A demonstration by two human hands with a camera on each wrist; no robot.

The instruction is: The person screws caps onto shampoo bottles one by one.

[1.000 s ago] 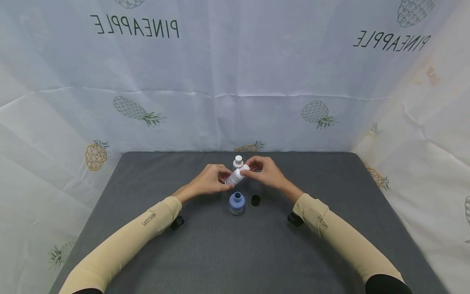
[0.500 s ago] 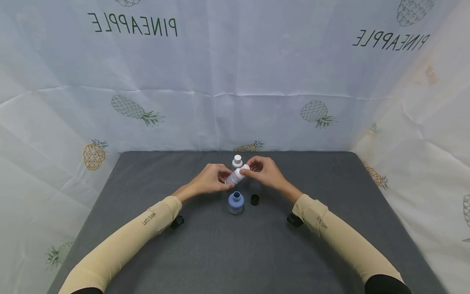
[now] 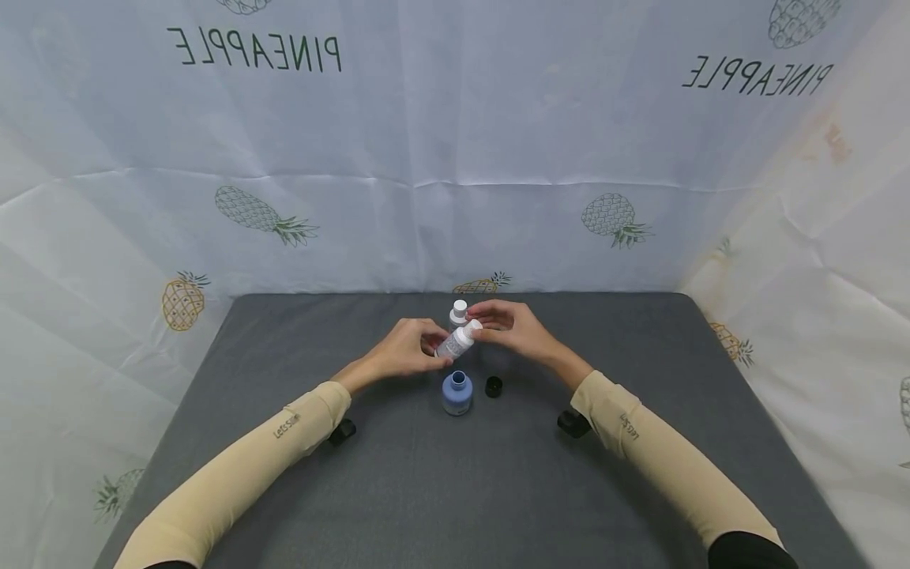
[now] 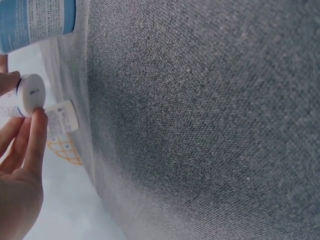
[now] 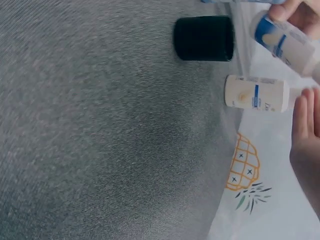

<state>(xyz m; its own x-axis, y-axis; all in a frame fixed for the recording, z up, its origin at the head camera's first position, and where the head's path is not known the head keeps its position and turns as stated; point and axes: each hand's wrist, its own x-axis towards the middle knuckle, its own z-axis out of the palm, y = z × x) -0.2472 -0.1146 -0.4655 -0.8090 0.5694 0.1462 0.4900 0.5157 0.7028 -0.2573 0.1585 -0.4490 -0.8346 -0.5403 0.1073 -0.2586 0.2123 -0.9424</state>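
Observation:
My left hand (image 3: pixel 407 348) grips a small white bottle (image 3: pixel 452 344) by its lower end, tilted with its white cap up to the right. Beside that cap, my right hand (image 3: pixel 517 328) has its fingers spread out straight; its thumb tip is at the cap, and I cannot tell whether it touches. A second white bottle (image 5: pixel 255 93) stands upright just behind the held one. In front of both hands is a blue bottle (image 3: pixel 457 397) with an uncapped neck, and a black cap (image 3: pixel 494 386) lies to its right.
All of this is on a dark grey cloth-covered table (image 3: pixel 455 490). A pale curtain (image 3: pixel 455 229) printed with pineapples hangs behind and at both sides. Black wrist cameras sit under both wrists, close to the tabletop.
My right fingers have come off the held bottle's cap and straightened, the hand shifting slightly. The left hand and its bottle stay nearly in place.

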